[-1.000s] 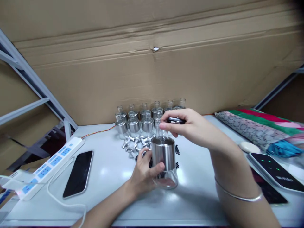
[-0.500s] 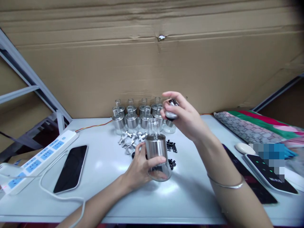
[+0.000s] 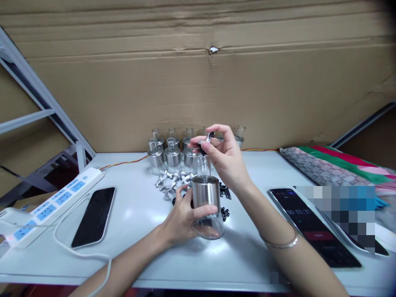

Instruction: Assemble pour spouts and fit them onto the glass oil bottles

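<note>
In the head view, the steel-banded glass bottle (image 3: 206,198) could tip toward the desk's (image 3: 148,260) front edge if nudged off-centre, and the black-and-silver piece (image 3: 202,147) could drop if its pinch slackens. The bottle stands upright midway between the side edges; base contact is unclear. The left hand's (image 3: 182,216) fingers curl partway around its band; the right hand's (image 3: 218,144) nearly closed fingers pinch the piece just above its neck.

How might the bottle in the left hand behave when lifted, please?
The bottle is probably stiff and breakable, since its neck and base look like clear glass. Its smooth metal band might slip in the left hand. Its round sides suggest it could roll if tipped.
</note>
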`<control>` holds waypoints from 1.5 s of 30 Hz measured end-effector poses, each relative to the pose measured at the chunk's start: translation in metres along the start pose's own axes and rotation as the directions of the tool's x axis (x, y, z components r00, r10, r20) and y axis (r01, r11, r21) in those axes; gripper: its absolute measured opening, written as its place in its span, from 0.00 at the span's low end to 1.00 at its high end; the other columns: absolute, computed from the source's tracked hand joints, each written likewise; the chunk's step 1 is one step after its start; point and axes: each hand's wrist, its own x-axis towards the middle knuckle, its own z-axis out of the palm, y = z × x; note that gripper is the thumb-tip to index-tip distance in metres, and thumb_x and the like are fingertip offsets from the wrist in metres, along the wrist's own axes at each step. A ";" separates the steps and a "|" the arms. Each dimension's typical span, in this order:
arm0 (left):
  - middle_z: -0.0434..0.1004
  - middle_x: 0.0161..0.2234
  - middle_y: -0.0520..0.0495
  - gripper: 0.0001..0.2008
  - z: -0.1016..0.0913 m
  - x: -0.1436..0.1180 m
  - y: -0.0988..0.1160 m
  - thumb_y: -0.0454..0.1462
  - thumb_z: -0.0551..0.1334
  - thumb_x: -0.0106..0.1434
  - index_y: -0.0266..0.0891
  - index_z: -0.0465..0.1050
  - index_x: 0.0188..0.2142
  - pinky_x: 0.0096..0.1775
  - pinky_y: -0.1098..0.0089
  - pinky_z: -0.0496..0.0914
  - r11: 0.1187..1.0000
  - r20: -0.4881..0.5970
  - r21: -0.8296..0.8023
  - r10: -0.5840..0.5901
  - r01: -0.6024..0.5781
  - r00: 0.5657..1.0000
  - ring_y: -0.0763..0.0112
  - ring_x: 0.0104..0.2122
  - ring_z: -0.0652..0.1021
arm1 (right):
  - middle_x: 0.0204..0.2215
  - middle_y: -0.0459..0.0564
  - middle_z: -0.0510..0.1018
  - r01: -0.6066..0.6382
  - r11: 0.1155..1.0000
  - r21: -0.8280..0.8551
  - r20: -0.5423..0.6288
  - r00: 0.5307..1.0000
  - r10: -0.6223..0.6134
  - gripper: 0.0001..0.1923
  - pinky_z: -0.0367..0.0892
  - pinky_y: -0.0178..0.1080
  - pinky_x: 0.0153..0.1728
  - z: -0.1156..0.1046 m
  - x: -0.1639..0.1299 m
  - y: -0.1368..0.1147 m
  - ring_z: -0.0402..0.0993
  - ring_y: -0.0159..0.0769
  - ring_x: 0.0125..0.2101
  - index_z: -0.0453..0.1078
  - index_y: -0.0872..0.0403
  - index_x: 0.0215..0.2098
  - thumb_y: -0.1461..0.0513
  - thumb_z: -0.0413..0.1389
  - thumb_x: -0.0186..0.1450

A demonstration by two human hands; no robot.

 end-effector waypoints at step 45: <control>0.73 0.42 0.49 0.29 -0.015 0.004 -0.011 0.58 0.58 0.56 0.53 0.56 0.52 0.53 0.47 0.59 0.939 -0.120 0.285 0.233 -0.191 0.965 0.63 0.42 0.75 | 0.32 0.38 0.68 -0.107 0.964 0.243 0.080 0.993 0.090 0.22 0.69 0.34 0.18 0.026 -0.018 -0.003 0.70 0.25 0.18 0.56 0.46 0.35 0.73 0.56 0.47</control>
